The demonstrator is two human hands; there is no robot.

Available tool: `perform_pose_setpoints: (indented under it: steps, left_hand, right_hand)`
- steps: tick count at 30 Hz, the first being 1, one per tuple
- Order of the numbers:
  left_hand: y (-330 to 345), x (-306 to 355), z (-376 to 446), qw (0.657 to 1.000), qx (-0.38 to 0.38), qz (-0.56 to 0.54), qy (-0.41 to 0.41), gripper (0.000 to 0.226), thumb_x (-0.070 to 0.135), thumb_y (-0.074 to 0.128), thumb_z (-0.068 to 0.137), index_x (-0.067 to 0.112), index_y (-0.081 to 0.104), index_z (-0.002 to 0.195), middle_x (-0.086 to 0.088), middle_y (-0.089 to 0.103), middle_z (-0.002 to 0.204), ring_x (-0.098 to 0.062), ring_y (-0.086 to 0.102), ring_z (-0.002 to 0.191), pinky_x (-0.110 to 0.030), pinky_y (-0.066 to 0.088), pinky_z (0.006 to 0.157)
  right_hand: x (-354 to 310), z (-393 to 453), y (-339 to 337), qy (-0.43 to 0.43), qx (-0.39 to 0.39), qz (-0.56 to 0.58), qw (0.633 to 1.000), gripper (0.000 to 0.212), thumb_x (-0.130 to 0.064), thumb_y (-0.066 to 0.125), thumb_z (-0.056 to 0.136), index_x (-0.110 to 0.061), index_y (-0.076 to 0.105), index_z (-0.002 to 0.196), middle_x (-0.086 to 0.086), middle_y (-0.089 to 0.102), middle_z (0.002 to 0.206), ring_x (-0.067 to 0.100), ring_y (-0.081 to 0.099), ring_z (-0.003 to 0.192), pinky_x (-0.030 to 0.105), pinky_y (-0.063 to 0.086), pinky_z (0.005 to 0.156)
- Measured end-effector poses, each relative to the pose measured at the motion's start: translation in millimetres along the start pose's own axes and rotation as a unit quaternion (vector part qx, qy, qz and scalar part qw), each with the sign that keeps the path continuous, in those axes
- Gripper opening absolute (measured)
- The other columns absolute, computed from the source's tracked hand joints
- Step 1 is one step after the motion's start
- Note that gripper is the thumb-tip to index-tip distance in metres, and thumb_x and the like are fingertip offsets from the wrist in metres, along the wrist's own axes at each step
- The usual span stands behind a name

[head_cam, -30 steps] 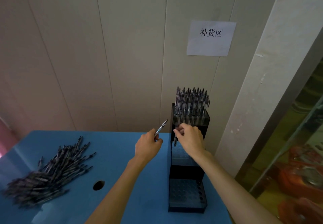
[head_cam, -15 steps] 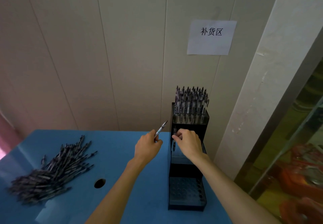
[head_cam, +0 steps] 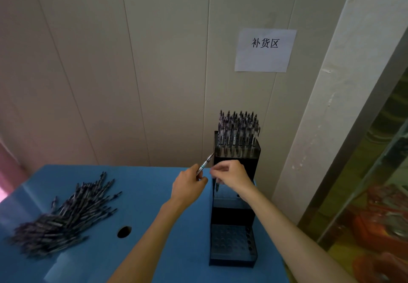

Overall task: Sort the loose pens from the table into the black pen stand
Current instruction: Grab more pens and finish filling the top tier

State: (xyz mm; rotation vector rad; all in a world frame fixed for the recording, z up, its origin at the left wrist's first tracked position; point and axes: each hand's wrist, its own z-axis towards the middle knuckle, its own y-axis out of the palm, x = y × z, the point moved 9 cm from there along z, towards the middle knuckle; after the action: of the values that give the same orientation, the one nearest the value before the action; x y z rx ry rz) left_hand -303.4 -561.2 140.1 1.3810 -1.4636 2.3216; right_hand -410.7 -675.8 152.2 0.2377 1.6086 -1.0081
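Nearest the camera, the lowest tier of the tall black stepped plastic pen stand (head_cam: 233,244) shows a grid of holes with no pens in them that I can make out. Left of it on the flat blue surface (head_cam: 136,198), past a round dark hole (head_cam: 124,231), lies a big heap of loose dark pens (head_cam: 61,216) — by the look of it, most of the sorting is still to come.

Further in, the two forearms reach toward the stand's middle tier. The left hand (head_cam: 187,188) has its fingers curled round a slim clear-barrelled pen (head_cam: 205,164), which pokes up and to the right, its tip just beside the stand's left edge but not yet in any hole. The right hand (head_cam: 231,175) is held over the middle tier with its fingers pinched on what appears to be another pen (head_cam: 217,186), hanging upright below them at the tier's left side; whether that one is seated or only being lowered I cannot tell. The rest of that tier looks bare as far as the hand leaves it visible.

Farthest back, the top tier is packed with upright pens (head_cam: 238,128) — that part reads as finished. So roughly one tier in three is filled, the second barely begun.

Behind it all, a white paper sign (head_cam: 265,49) is stuck on the pale panelled wall (head_cam: 110,61).
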Motion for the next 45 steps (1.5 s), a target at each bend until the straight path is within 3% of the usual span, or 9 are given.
perform_pose_setpoints:
  steps: [2,4,10,15,18,22,34,45]
  left_hand:
    - [5,5,-1,1.000,-0.015,-0.007,0.014,0.023,0.022,0.062,0.087,0.020,0.042,0.074,0.002,0.048,0.064,-0.016,0.040,0.055,-0.032,0.035,0.054]
    - [8,11,-1,0.999,-0.021,-0.015,0.024,0.025,0.022,0.061,0.087,0.020,0.041,0.073,0.002,0.047,0.064,-0.016,0.041,0.056,-0.033,0.035,0.054]
    - [19,32,-8,0.997,-0.045,-0.020,0.055,0.027,0.017,0.060,0.088,0.023,0.040,0.072,0.007,0.046,0.063,-0.012,0.042,0.056,-0.028,0.034,0.054]
    - [24,29,-8,0.996,-0.063,0.000,0.063,0.014,0.025,0.064,0.087,0.019,0.052,0.087,0.007,0.057,0.071,-0.017,0.054,0.063,-0.034,0.043,0.058]
    - [18,22,-8,0.995,-0.066,0.029,0.076,0.019,0.027,0.064,0.087,0.025,0.056,0.104,0.012,0.064,0.093,-0.016,0.062,0.081,-0.041,0.055,0.070]
    - [0,16,-5,0.987,-0.006,0.111,0.113,0.027,0.029,0.061,0.091,0.024,0.057,0.117,0.007,0.062,0.114,-0.015,0.060,0.097,-0.040,0.053,0.083]
    - [-11,9,-3,0.985,0.018,0.123,0.118,0.019,0.030,0.055,0.098,0.023,0.061,0.114,0.008,0.063,0.112,-0.013,0.060,0.096,-0.037,0.052,0.086]
    - [-11,11,-4,0.983,0.007,0.139,0.121,0.019,0.027,0.055,0.098,0.022,0.062,0.115,0.009,0.063,0.112,-0.010,0.057,0.093,-0.031,0.050,0.083]
  right_hand:
    - [-10,-9,5,-0.008,-0.054,0.120,0.991,0.009,-0.017,0.075,0.088,-0.017,0.077,0.097,0.005,0.077,0.091,0.011,0.068,0.079,0.028,0.056,0.075]
    - [-14,-14,3,-0.016,-0.059,0.163,0.985,0.012,-0.017,0.075,0.089,-0.017,0.077,0.100,0.004,0.077,0.095,0.010,0.068,0.083,0.026,0.053,0.075]
    - [0,-18,-6,-0.011,-0.018,0.221,0.975,0.012,-0.020,0.072,0.091,-0.016,0.074,0.102,0.002,0.077,0.097,0.013,0.070,0.090,0.025,0.055,0.074]
    - [2,-15,-33,-0.029,0.069,0.245,0.967,0.012,-0.014,0.066,0.095,-0.006,0.066,0.103,0.005,0.077,0.091,0.020,0.074,0.088,0.027,0.058,0.072]
    - [-4,-11,-54,-0.088,0.130,0.161,0.974,0.006,-0.012,0.067,0.093,-0.007,0.065,0.095,0.005,0.075,0.084,0.018,0.074,0.079,0.028,0.060,0.070]
    - [-8,-7,-60,-0.131,0.179,0.005,0.975,0.006,-0.016,0.069,0.092,-0.011,0.066,0.095,-0.003,0.071,0.082,0.006,0.069,0.074,0.026,0.060,0.071]
    - [5,-7,-40,-0.144,0.186,-0.117,0.965,0.012,-0.019,0.071,0.092,-0.009,0.067,0.097,-0.004,0.069,0.081,0.007,0.067,0.071,0.028,0.060,0.069]
    - [25,-5,-23,-0.101,0.136,-0.162,0.972,0.015,-0.023,0.071,0.092,-0.009,0.068,0.095,-0.001,0.071,0.082,0.009,0.066,0.072,0.029,0.059,0.070]
